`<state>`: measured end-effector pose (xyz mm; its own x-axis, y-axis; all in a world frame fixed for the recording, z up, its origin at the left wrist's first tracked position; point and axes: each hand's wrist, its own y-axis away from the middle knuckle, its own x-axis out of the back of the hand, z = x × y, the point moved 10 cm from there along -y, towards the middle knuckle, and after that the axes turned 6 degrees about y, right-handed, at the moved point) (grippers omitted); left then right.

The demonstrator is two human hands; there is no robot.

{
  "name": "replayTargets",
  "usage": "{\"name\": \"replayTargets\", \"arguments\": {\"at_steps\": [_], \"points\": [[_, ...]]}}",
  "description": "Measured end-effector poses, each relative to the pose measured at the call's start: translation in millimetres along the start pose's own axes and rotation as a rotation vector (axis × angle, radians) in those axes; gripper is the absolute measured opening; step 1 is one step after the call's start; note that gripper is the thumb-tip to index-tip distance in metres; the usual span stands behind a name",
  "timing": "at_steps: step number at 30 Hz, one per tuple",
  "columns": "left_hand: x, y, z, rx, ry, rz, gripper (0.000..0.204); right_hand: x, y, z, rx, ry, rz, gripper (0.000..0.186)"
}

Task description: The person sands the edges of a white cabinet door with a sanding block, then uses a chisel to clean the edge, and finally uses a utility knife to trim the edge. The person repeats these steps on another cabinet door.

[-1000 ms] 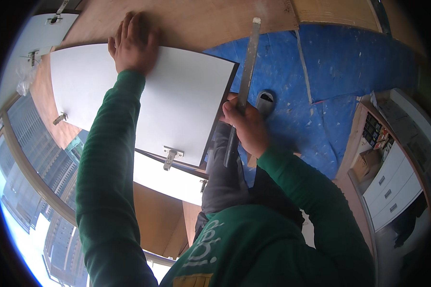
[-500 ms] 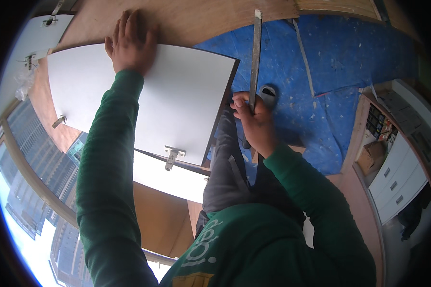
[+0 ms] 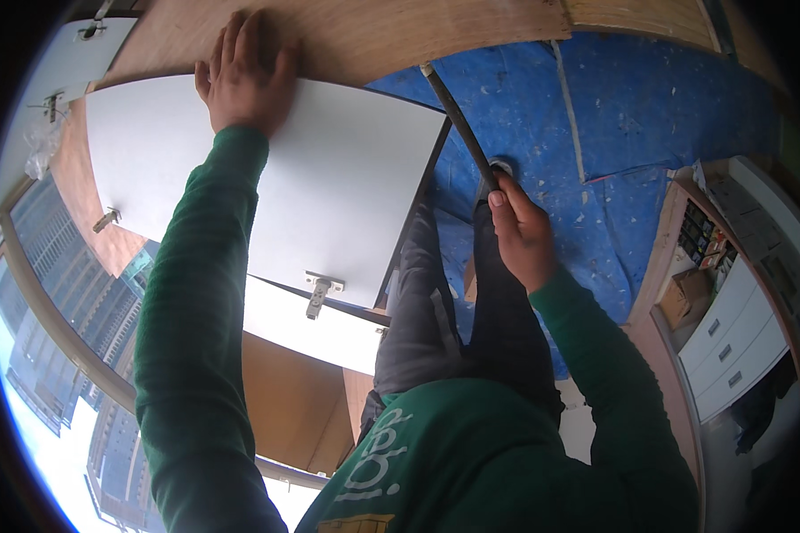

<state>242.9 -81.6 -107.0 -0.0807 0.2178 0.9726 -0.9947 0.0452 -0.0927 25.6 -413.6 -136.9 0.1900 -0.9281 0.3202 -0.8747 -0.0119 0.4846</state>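
Observation:
My left hand (image 3: 249, 84) lies flat with spread fingers on the far edge of a white cabinet door (image 3: 338, 178). Its fingertips reach past that edge over the wooden surface. Two metal hinges show on the door: one hinge (image 3: 320, 293) at the near right, the other hinge (image 3: 107, 219) at the left. In my right hand (image 3: 523, 226) is a long narrow dark bar (image 3: 460, 120) with a pale tip, gripped by its near end. The bar slants far and left, passing close to the door's far right corner; whether they touch I cannot tell.
A plywood surface (image 3: 373, 40) runs along the far side. Blue sheeting (image 3: 631, 115) covers the floor at right. A white drawer unit (image 3: 733, 338) stands at far right, with a cardboard box (image 3: 686, 298) beside it. Windows (image 3: 80, 258) are at left, and another hinged white panel (image 3: 62, 62) is at upper left.
My right hand has moved right and slightly farther away. The bar has swung from nearly upright in view to slanting left, its tip now nearer the door's corner. My left hand stays put.

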Motion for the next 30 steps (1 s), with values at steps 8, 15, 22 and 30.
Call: {"name": "replayTargets", "arguments": {"at_steps": [8,15,22,30], "points": [[-2,-2,0,0.017,-0.01,-0.037,0.071,-1,-30,-21,0.084,-0.004,0.034,0.029],[-3,-3,1,0.021,0.004,-0.046,0.071,25,-9,-33,0.075,0.175,-0.045,0.029],[-3,-3,1,0.031,-0.009,-0.054,0.07,56,-34,-48,-0.087,0.228,-0.271,0.029],[-1,-3,4,0.044,-0.044,-0.079,0.067,78,-4,-48,-0.32,0.165,-0.462,0.04]]}}
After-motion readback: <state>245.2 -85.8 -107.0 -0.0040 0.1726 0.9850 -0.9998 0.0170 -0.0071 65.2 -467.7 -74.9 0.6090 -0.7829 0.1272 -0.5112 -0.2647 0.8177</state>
